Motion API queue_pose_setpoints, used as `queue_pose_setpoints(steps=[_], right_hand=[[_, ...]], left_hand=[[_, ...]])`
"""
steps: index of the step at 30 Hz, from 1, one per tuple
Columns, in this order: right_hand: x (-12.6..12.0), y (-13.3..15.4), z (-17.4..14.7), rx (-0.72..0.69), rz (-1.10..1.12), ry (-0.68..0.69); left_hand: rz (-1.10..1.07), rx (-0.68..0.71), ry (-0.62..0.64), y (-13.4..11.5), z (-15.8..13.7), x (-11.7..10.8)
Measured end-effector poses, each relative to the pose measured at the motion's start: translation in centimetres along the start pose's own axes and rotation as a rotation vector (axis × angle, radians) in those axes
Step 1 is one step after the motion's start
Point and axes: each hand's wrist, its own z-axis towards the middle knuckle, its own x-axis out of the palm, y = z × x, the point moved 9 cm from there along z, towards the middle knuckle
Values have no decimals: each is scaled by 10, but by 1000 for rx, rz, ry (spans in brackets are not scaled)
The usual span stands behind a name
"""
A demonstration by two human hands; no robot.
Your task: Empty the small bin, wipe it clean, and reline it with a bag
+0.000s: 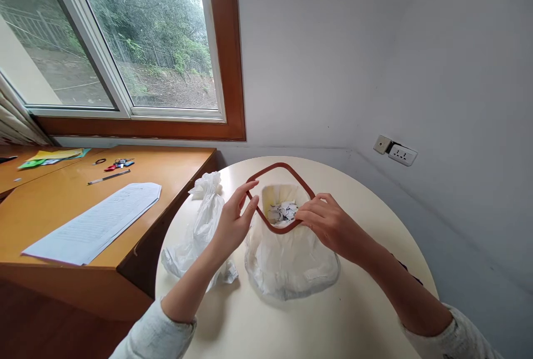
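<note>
Both hands are gripping a brown ring [280, 168] over a small bin [287, 262] on the round table [353, 314]: left hand [234, 221] pinching its left side, right hand [326, 223] clasping the near right edge. A white bag [291, 264] is already lining the bin, draping outside; paper scraps [283, 212] are sitting inside. The ring isn't seated yet. A tied bag [204, 226] is lying alongside.

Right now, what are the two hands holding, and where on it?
A reddish-brown plastic ring over the bag-lined bin. The left hand pinches its left side; the right hand grips its near right edge.
</note>
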Motion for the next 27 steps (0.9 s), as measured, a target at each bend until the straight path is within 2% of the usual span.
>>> queue_pose_setpoints(steps=[11,20,27], right_hand=[[-6,-7,-8,52,-10,-74],[12,-4,-8,109,-4,-154],[21,-11,-11,158,66,-167]], left_hand=[[66,17,29,2,6,3],[122,-131,188,34,37,25],[155,-166,246,53,41,33]])
